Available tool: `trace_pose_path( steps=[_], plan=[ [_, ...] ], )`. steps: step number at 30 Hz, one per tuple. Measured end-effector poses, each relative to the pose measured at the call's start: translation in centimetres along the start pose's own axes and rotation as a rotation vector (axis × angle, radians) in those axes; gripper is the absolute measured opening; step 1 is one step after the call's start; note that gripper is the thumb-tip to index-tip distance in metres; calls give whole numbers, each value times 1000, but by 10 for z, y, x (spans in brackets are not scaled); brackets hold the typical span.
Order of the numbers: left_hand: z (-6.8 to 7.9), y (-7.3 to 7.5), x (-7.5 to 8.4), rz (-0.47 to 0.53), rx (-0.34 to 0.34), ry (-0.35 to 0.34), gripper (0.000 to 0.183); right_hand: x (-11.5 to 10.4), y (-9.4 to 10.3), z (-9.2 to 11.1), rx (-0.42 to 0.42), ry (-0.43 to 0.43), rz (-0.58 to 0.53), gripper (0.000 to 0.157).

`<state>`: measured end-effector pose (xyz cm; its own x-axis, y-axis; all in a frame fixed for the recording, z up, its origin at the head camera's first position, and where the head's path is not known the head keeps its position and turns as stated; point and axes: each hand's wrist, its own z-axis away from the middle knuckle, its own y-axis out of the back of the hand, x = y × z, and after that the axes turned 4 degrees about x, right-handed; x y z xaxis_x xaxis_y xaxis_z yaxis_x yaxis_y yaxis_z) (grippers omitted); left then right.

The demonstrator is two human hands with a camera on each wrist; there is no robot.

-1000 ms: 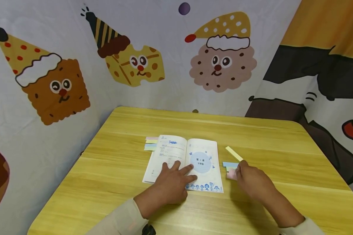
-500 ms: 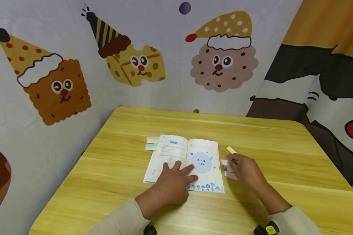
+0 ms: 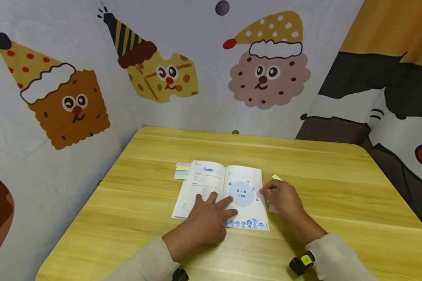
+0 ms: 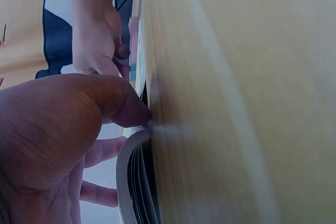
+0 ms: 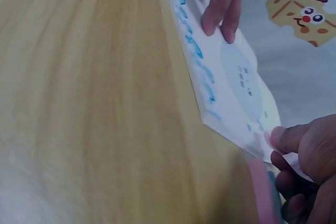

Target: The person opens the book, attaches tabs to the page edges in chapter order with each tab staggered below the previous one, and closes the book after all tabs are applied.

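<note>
An open book (image 3: pixel 247 175) lies on the table, its right page printed with a pale blue circle. My left hand (image 3: pixel 207 218) rests across both lower pages with fingers spread; in the left wrist view the thumb (image 4: pixel 128 106) is at the book's lower edge. At the right page's outer edge, my right hand (image 3: pixel 285 199) pinches a pale pink sticky tab (image 5: pixel 298 165) between thumb and fingers, the tab mostly hidden by them. Beneath that hand lie more sticky tabs, with a pink one (image 5: pixel 261 190) showing, and a yellow strip (image 3: pixel 276 177) peeks out beyond it.
Several coloured sticky tabs (image 3: pixel 181 174) stick out from the book's left edge. The wooden table (image 3: pixel 126 203) stands against a cloth backdrop (image 3: pixel 211 113) with cartoon prints. Both wrists carry small dark cameras, such as the one at the right sleeve (image 3: pixel 337 257).
My right hand has lifted a pink sticky tab from the pile and moved left to the right page's edge. The left hand has stayed on the book.
</note>
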<state>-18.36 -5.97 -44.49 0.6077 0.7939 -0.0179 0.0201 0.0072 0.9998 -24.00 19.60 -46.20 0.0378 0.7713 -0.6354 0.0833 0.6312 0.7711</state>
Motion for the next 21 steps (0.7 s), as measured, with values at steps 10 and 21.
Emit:
trace_pose_path(
  steps=[10, 21],
  plan=[
    [-1, -1, 1, 2, -3, 8, 55, -2, -12, 1, 7, -82, 22, 15],
    [-1, -2, 1, 4, -3, 7, 55, -3, -13, 1, 26, -41, 72, 13]
  ],
)
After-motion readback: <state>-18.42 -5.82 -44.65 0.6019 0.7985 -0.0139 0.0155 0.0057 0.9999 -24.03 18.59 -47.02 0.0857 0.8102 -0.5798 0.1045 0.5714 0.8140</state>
